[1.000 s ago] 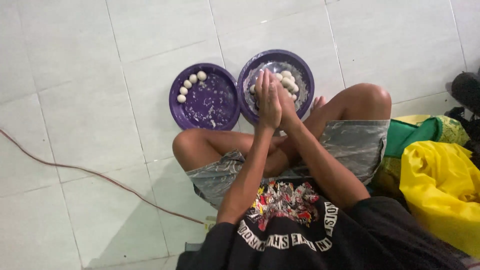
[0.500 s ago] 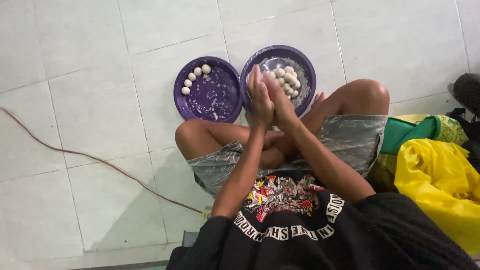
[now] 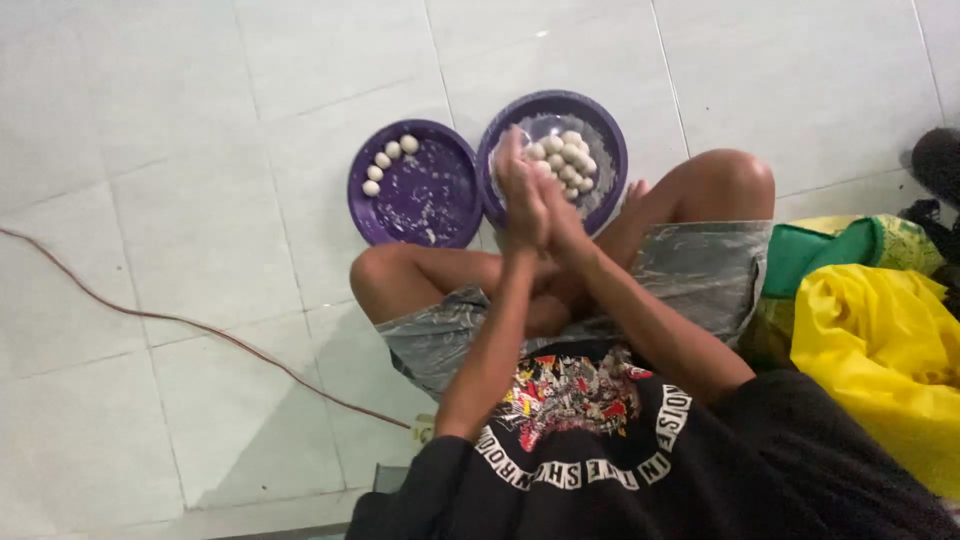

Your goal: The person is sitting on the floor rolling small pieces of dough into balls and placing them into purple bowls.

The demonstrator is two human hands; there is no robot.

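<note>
Head view looks down on you sitting cross-legged on a pale tiled floor (image 3: 200, 200). Your left hand (image 3: 520, 190) and right hand (image 3: 558, 215) are pressed flat together, palm to palm, fingers pointing away from you; whether anything sits between the palms cannot be seen. Just beyond them a purple bowl (image 3: 610, 135) holds a heap of small white balls (image 3: 565, 158). Touching it on the left, a purple plate (image 3: 420, 200) carries a short row of four white balls (image 3: 390, 165) along its far rim, plus pale smears. Yellow cloth (image 3: 880, 350) lies beside your right leg.
</note>
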